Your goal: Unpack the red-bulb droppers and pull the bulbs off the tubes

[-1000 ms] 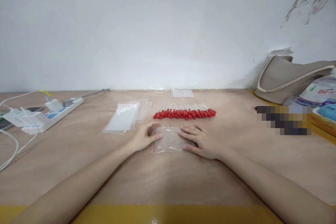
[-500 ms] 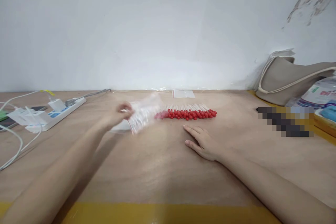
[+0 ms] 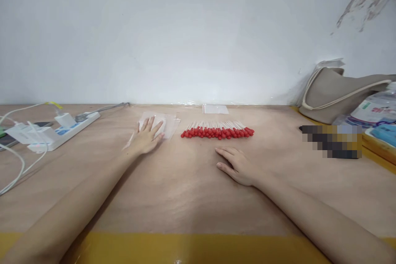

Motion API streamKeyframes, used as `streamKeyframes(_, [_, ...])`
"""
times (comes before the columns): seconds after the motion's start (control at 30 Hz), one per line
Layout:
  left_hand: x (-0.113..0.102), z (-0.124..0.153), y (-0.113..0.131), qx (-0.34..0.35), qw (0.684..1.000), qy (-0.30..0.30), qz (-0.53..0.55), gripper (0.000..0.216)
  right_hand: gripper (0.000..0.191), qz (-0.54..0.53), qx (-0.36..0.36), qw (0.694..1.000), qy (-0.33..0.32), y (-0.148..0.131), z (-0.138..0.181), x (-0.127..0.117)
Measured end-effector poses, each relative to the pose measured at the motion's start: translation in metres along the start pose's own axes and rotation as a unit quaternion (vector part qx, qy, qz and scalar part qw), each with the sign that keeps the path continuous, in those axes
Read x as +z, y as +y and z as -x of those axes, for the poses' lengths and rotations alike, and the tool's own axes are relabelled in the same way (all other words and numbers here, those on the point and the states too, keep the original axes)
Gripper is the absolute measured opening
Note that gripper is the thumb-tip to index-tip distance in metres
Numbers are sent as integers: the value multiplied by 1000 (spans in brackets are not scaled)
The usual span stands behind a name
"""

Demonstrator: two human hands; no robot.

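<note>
My left hand (image 3: 146,137) lies spread and flat on clear plastic zip bags (image 3: 169,127), which partly show around its fingers. To the right is a row of white sticks with red tips (image 3: 219,133), laid side by side with the red ends towards me; they look like matches or swabs, too small to tell which. My right hand (image 3: 237,166) rests on the table just in front of the row, fingers stretched out and holding nothing. A small flat white zip bag (image 3: 215,109) lies behind the row near the wall.
At the left, a white power strip (image 3: 66,135) carries several chargers and cables. On the right sit a grey-beige bag or hat (image 3: 334,95), a plastic package (image 3: 375,109) and a blurred-out dark object (image 3: 331,142). A yellow strip (image 3: 154,247) borders the table's near edge.
My left hand has put down the plastic bag it was holding up and now presses flat on the bags at the left. My right hand has stayed in place.
</note>
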State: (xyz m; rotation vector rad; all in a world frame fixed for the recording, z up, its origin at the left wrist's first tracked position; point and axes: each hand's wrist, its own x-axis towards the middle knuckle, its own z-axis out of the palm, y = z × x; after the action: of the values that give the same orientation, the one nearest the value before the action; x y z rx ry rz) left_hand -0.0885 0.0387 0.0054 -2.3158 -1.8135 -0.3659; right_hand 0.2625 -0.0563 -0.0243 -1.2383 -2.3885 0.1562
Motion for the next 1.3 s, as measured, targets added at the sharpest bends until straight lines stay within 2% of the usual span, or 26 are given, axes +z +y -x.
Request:
streamKeyframes(0.1, [10, -10, -16, -50, 991, -124, 2, 59, 50, 2, -4, 1000, 2, 0, 0, 0])
streamKeyframes(0.17, [11, -15, -25, -65, 987, -147, 6, 60, 50, 3, -6, 1000, 2, 0, 0, 0])
streamKeyframes(0.2, [10, -16, -27, -69, 988, -136, 4, 60, 49, 4, -6, 1000, 2, 0, 0, 1])
streamKeyframes(0.27, [3, -18, -19, -60, 995, -77, 7, 58, 50, 6, -4, 1000, -1, 0, 0, 1])
streamKeyframes(0.37, [-10, -20, 17, 18, 997, 56, 56, 46, 49, 8, -2, 1000, -4, -1, -1, 0])
streamKeyframes(0.43, [-16, -24, 48, 81, 989, 80, 94, 36, 49, 8, -2, 1000, -4, -2, -1, 0])
streamKeyframes(0.53, [-17, -30, 90, 128, 983, 94, 92, 32, 48, 6, -8, 1000, -2, -2, -1, -1])
streamKeyframes(0.6, [-14, -35, 106, 148, 981, 109, 68, 33, 48, 9, -12, 1000, -3, -2, -1, -1])
streamKeyframes(0.7, [-9, -40, 117, 161, 980, 105, 42, 32, 48, 14, -12, 1000, -6, -2, -1, -1])
streamKeyframes(0.83, [-3, -43, 120, 151, 980, 102, 75, 27, 48, 15, -13, 1000, -2, -2, -1, -2])
streamKeyframes(1.0, [3, -40, 117, 41, 962, 139, 233, 26, 45, 14, -20, 1000, 14, -1, 0, 2])
streamKeyframes(1.07, [2, -31, 109, 26, 956, 139, 255, 30, 47, 16, -18, 998, 52, 1, 1, 5])
streamKeyframes(1.13, [1, -17, 98, 46, 948, 137, 282, 30, 50, 28, -1, 991, 131, 4, 0, 9])
streamKeyframes(1.2, [-1, 0, 87, 110, 939, 132, 297, 25, 52, 49, 16, 977, 207, 7, -3, 11])
streamKeyframes(1.23, [-2, 8, 82, 142, 938, 125, 291, 23, 52, 60, 15, 972, 225, 7, -5, 11])
streamKeyframes(1.3, [-1, 19, 76, 189, 940, 105, 265, 19, 50, 78, -20, 974, 212, 5, -13, 10])
